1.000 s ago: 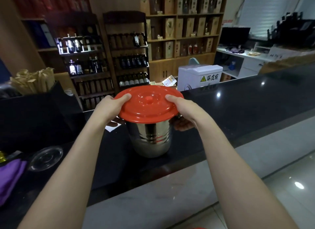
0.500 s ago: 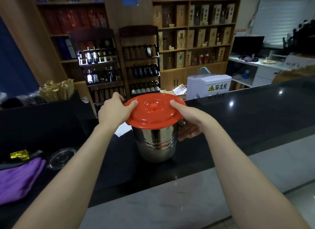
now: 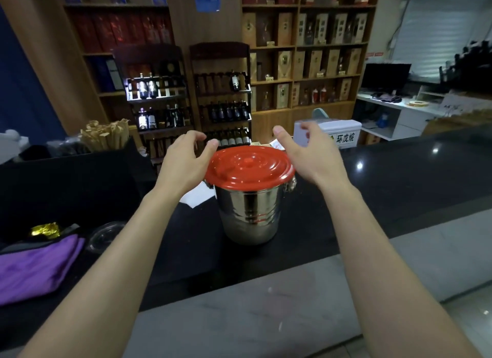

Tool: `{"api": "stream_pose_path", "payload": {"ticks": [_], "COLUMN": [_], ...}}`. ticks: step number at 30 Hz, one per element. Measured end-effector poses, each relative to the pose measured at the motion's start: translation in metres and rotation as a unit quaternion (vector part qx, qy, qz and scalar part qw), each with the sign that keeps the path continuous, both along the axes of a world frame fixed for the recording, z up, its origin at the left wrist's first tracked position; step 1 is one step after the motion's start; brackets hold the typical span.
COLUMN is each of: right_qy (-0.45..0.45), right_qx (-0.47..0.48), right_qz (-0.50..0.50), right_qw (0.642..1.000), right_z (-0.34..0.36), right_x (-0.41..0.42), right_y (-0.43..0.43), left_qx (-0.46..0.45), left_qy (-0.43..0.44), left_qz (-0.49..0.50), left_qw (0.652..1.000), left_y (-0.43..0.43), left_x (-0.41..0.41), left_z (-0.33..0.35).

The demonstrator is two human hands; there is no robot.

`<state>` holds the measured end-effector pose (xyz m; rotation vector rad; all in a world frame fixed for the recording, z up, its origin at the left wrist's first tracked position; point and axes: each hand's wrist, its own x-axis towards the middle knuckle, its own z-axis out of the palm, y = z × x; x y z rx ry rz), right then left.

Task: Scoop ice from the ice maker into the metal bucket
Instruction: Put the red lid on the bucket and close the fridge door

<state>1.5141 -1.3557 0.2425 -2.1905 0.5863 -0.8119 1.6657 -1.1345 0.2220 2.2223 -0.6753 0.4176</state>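
Metal bucket (image 3: 250, 213), red lid (image 3: 249, 167) on, upright between left grip (image 3: 183, 165) and right grip (image 3: 314, 157); both spread open, empty.

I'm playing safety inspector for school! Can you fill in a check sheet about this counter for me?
Surface: black counter, glossy.
Job's things: metal bucket upright, red lid on it; no ice maker or scoop seen.
Clutter: purple cloth, gold wrapper, white paper, all left of the bucket.
Hands: left hand and right hand open, either side of the lid, holding nothing.
Cables: nothing seen.
Surroundings: bottle shelves, white box behind the counter.
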Motion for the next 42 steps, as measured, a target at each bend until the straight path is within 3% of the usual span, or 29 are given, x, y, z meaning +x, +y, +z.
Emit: {"api": "stream_pose_path", "payload": {"ticks": [4,13,20,31,36,42], "right_qy": [-0.063,-0.086,-0.016,0.004,0.010,0.015], "right_qx": [-0.083,-0.089,-0.067,-0.054,-0.055,-0.061], "right_qz": [0.088,0.277,0.427,0.663,0.756,0.817], "right_qw": [0.991,0.953,0.901,0.747,0.652,0.573], "right_z": [0.006,-0.017,-0.060,-0.098,-0.109,-0.116], "right_x": [-0.017,-0.071,-0.124,-0.231,-0.328,-0.460], "right_y": [0.021,0.058,0.104,0.299,0.387,0.460], "left_qx": [-0.001,0.038,0.048,0.006,-0.010,-0.037], "left_qy": [-0.024,-0.010,0.044,0.100,0.123,0.112], "left_qz": [-0.003,0.108,0.215,0.464,0.569,0.653], "left_qw": [1.000,0.993,0.975,0.880,0.813,0.748], "left_y": [0.030,0.106,0.156,0.292,0.328,0.353], "left_x": [-0.043,-0.172,-0.294,-0.546,-0.684,-0.837], "left_z": [0.010,0.009,-0.034,-0.075,-0.077,-0.077]}}
